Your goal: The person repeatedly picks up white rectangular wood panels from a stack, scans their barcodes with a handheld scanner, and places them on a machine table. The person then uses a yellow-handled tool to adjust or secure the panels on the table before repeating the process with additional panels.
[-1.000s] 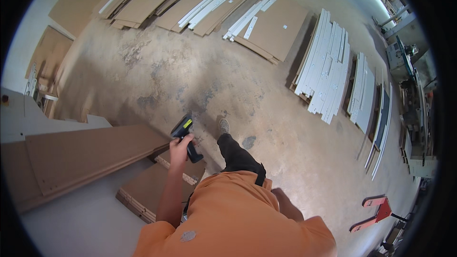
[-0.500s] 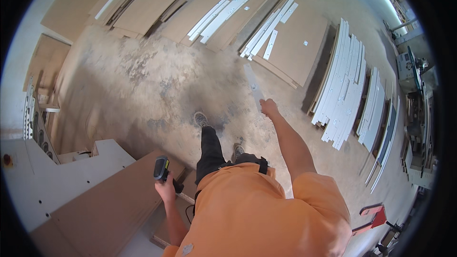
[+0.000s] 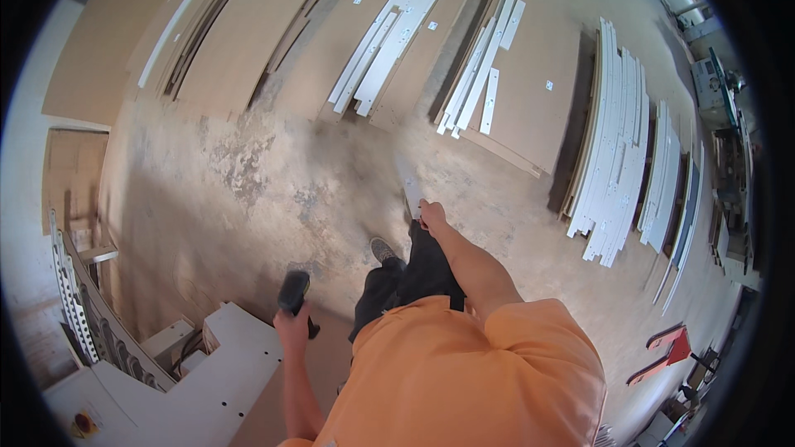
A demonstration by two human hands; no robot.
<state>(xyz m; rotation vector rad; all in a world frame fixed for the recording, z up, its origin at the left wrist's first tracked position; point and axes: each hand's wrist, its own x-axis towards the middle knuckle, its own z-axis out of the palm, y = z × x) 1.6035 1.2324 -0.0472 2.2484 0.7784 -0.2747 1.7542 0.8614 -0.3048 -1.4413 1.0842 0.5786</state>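
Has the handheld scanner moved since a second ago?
Yes: the handheld scanner, in your left hand, has moved leftward, closer to the white machine.

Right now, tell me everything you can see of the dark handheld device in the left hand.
The dark handheld device looks like plastic, with a broad, rounded head and a handle. The left hand is closed around the handle, whose end shows just right of the hand. The head sits beyond the hand, away from the body, held above the floor, left of the legs. Nothing else is seen touching it. Blur hides any buttons or screen.
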